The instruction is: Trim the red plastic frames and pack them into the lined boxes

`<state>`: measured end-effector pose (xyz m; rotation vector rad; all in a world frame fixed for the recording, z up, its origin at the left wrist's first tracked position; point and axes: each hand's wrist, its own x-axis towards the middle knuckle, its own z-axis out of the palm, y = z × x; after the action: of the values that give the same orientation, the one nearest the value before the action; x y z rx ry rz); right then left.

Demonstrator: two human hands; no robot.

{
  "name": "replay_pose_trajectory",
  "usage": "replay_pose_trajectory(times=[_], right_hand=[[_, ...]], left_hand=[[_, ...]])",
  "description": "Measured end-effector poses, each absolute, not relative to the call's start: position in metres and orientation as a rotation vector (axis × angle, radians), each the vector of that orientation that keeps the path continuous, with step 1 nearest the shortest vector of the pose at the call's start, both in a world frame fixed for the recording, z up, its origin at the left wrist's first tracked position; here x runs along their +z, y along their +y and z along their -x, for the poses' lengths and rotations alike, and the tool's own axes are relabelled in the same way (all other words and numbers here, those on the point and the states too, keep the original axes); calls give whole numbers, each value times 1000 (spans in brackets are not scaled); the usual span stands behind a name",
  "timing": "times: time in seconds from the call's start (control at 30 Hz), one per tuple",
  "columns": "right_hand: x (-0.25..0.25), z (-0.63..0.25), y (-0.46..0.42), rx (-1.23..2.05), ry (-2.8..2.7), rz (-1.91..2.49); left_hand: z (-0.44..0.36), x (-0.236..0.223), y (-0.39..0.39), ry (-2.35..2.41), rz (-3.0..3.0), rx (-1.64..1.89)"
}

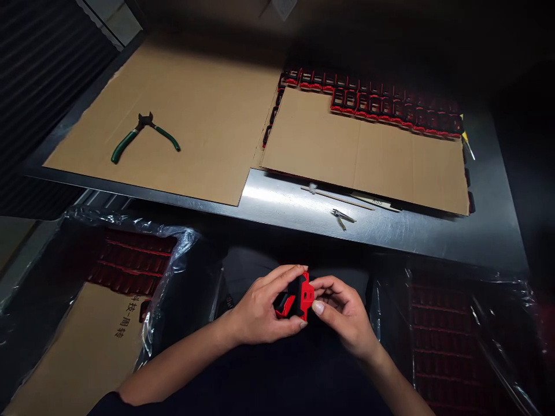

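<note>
Both of my hands meet in front of my lap, below the table's near edge, around a small red and black plastic part (300,297). My left hand (262,309) wraps it from the left, with the thumb under it and the fingers over its top. My right hand (342,312) pinches its red right side with thumb and fingertips. Several like red and black parts (381,107) stand in rows at the back of the table, partly under a cardboard sheet (359,150).
Green-handled cutters (143,136) lie on a larger cardboard sheet (182,115) at the left. A small metal piece (342,217) and a thin stick (338,196) rest on the steel table (433,231). Plastic-lined boxes of parts sit at lower left (130,263) and lower right (446,335).
</note>
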<state>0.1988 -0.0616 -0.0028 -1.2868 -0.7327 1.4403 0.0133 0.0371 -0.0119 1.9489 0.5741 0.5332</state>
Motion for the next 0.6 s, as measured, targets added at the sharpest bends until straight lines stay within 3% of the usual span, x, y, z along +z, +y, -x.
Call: replay_pose_trajectory(times=[0.6], right_hand=[[-1, -191, -53, 1296, -792, 1445]], left_hand=[[-18, -13, 39, 445, -2191, 667]])
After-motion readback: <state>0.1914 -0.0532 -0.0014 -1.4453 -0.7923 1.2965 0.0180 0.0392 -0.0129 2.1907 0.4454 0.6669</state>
